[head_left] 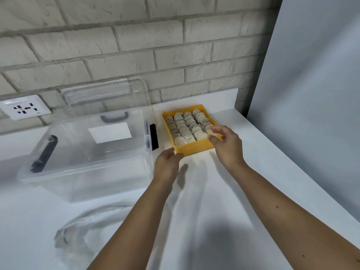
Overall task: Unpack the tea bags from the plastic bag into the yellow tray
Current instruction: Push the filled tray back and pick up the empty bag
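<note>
The yellow tray (pixel 194 149) sits on the white counter (pixel 263 172) at about 12 o'clock from me, close to the brick wall (pixel 136 45). It is filled with rows of round tea bags (pixel 185 124), overlapping one another.

My left hand (pixel 167 164) is at the tray's 7 o'clock corner. Its fingers are loosely curled and hold nothing, with the tips right at the tray's front wall; I cannot tell whether they touch it.

My right hand (pixel 228 147) hovers over the tray's 4 o'clock corner, fingers relaxed and spread, thumb apart, gripping nothing that I can make out.

The clear plastic bag (pixel 81 228) lies crumpled on the counter at my 7 o'clock, well apart from the tray.

A clear storage box (pixel 87 172) with dark latches stands at the tray's 9 o'clock, just beside it, its lid (pixel 109 94) raised against the wall. A wall socket (pixel 24 107) is at 10 o'clock.
</note>
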### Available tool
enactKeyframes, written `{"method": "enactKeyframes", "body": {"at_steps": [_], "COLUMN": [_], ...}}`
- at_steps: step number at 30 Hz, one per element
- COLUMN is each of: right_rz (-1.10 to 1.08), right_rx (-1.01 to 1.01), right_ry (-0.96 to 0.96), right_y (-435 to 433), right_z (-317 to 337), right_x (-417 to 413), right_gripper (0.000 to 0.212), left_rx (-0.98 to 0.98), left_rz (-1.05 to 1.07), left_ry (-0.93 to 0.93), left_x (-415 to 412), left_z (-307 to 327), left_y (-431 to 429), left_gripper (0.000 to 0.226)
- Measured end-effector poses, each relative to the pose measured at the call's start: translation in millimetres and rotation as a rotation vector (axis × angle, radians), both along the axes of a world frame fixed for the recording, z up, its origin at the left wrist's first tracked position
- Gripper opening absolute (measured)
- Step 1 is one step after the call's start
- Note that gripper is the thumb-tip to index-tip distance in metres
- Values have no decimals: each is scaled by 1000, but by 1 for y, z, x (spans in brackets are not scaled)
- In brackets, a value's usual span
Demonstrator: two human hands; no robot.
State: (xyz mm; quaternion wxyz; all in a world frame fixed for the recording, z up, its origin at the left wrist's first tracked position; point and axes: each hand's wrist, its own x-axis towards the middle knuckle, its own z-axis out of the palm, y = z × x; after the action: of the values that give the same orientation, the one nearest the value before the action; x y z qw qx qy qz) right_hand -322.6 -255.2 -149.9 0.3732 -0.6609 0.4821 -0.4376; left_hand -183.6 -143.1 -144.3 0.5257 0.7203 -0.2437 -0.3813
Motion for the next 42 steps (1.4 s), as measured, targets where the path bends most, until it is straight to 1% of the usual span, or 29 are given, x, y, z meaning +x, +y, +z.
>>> {"method": "enactKeyframes", "body": {"at_steps": [3,7,9,10,12,13,14,15,17,18,21,23,27,30,33,37,39,42], "right_rz": [44,121,172,198,252,290,335,379,428,420,340,307,254,214,215,217,206,185], "right_rx": [71,190,268,307,377,407,439,470,485,457,330,330,422,455,489,516,514,499], "right_ry": [-91,-165,-175,-174,-142,-116,-92,-62,31,79,176,186,106,56,23,-14,-34,-53], "right_y": [37,88,114,127,146,158,167,177,193,203,221,228,238,241,242,248,253,258], "right_z": [-3,-11,-18,-21,-25,-27,-28,-29,-34,-37,-43,-42,-35,-32,-27,-20,-17,-15], "right_x": [1,5,9,11,16,20,25,30,41,46,49,43,23,9,0,-15,-25,-41], "right_gripper": [22,21,21,22,24,27,31,36,41,38,17,13,14,14,14,11,10,9], "left_rx": [-3,-51,-38,-23,10,52,128,236,433,488,596,645,639,672,583,404,377,361], "left_rz": [-165,-240,-265,-270,-259,-265,-285,-320,-403,-445,-548,-577,-603,-673,-649,-582,-551,-532], "left_ry": [-74,-298,-420,-513,-757,-892,-998,-1052,-1045,-1033,-1035,-1053,-1042,-1044,-1006,-1001,-1025,-1074], "left_x": [-1,21,34,41,54,61,68,73,78,80,82,83,81,75,68,59,54,50], "left_z": [13,33,38,39,33,29,23,18,8,4,-8,-12,-16,-18,-18,-21,-24,-30], "left_y": [44,109,145,162,187,197,204,213,225,231,248,255,267,271,273,275,276,276], "left_gripper": [40,26,23,24,34,44,58,75,105,115,137,142,145,148,142,123,107,64]}}
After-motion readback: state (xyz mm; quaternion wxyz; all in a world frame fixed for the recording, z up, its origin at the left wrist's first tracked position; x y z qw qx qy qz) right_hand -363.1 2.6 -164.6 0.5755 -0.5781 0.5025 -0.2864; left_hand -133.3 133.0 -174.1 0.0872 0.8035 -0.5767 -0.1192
